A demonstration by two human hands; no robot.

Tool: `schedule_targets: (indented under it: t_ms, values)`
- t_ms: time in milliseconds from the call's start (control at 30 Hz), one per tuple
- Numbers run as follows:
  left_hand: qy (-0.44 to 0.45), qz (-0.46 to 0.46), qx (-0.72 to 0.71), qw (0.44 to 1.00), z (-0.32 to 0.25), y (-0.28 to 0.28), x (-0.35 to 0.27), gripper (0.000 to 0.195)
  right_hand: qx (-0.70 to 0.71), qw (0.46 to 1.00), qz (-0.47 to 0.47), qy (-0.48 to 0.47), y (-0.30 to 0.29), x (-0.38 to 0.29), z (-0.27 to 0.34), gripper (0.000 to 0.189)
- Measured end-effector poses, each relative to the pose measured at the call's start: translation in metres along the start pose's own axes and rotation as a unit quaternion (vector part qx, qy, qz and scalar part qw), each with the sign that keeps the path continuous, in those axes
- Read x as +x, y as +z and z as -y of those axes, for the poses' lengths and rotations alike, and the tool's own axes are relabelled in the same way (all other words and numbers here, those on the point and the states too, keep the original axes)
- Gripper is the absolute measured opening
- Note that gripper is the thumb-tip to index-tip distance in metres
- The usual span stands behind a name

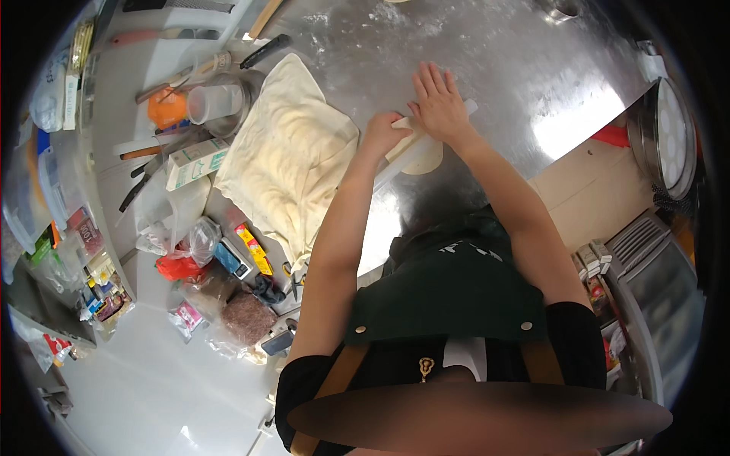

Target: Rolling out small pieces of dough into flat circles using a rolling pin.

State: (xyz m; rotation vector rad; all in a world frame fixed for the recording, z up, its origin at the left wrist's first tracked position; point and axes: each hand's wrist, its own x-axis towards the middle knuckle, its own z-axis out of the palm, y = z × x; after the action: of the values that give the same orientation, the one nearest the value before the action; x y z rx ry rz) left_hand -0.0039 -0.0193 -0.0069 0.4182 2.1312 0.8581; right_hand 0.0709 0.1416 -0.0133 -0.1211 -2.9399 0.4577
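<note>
A flattened round of dough point(425, 162) lies on the floured steel worktop point(502, 62), partly under a pale rolling pin point(393, 169). My left hand point(386, 134) pinches the raised far-left edge of the dough between thumb and fingers. Palm down across the pin, my right hand point(442, 108) presses it near its far end, fingers extended and slightly apart. The hand hides part of the pin. Left of my left hand, a rumpled cream cloth point(291, 148) is spread out; what lies beneath it is hidden.
Beyond the cloth sit a clear plastic cup point(214, 102), a carton point(197, 162) and a knife point(134, 194). Scissors point(293, 279), a yellow box point(255, 248) and bagged goods point(248, 316) lie nearer. A metal cup point(562, 11) stands far right; a round steamer-like pan point(667, 137) is beyond the right edge.
</note>
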Motion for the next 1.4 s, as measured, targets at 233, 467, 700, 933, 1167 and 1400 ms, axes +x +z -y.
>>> schedule_targets:
  t_ms: [233,467,700,933,1167,1400]
  values:
    - [0.069,0.031,0.245,0.967,-0.033,0.006,0.001,0.032,0.004,0.998,0.065,-0.025,-0.031,-0.086,-0.029,0.061]
    - [0.076,-0.037,0.319,0.944,-0.006,0.025,-0.020,0.024,-0.008,0.993,0.008,-0.117,-0.018,-0.125,-0.033,0.024]
    - [0.091,0.053,0.374,0.921,-0.022,0.001,-0.006,0.031,0.035,0.987,0.046,-0.151,-0.024,-0.143,-0.011,0.017]
    - [0.091,0.053,0.420,0.902,-0.051,0.015,-0.028,0.024,0.086,0.988,0.016,-0.130,-0.044,-0.165,-0.022,0.022]
    - [0.144,0.000,0.129,0.981,-0.035,-0.001,-0.039,0.029,0.073,0.990,0.025,-0.116,-0.046,-0.163,-0.032,0.025]
    - [0.142,-0.056,0.176,0.972,0.036,0.002,-0.008,0.029,0.058,0.988,0.014,-0.139,-0.041,-0.143,-0.027,0.026]
